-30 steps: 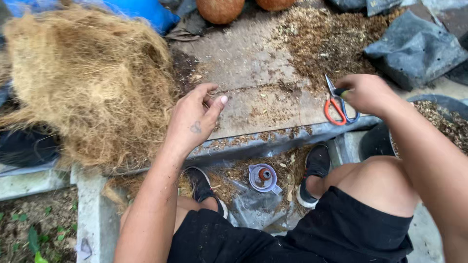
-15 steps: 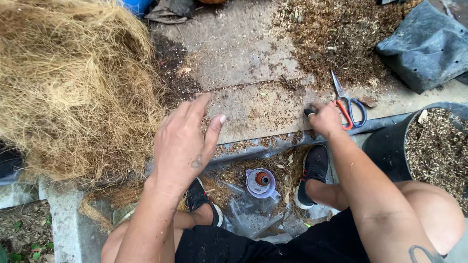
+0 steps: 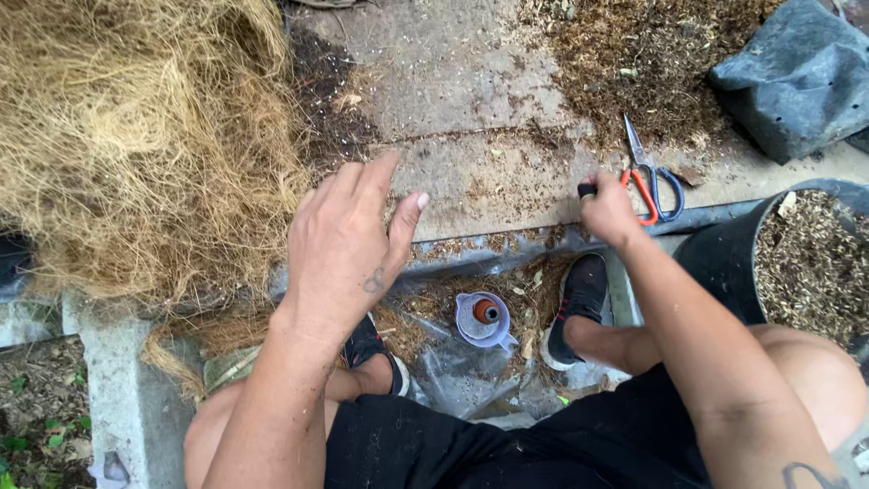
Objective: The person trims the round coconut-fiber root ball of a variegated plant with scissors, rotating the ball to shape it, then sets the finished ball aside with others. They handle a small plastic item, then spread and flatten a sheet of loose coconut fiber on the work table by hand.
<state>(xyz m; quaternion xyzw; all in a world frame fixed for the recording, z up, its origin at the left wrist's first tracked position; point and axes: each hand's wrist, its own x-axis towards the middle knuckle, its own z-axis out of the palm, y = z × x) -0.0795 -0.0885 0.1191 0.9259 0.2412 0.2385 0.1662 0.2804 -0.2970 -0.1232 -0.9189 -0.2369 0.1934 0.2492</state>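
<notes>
Hands: left hand [image 3: 348, 244] spread open, now hovering nearer the coir fibre heap [image 3: 136, 136]; right hand [image 3: 608, 213] has left the scissors [image 3: 650, 177] just beside it, closed around a small dark object. Black pot [image 3: 797, 263], right: shredded bark mix. Worktop [image 3: 471, 81]: loose mix.

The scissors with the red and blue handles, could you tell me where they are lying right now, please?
The scissors lie on the concrete slab, right of centre, just beyond the right hand.

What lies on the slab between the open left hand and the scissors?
In the head view, the right hand sits between the left hand and scissors; otherwise bare slab with scattered debris.
</notes>
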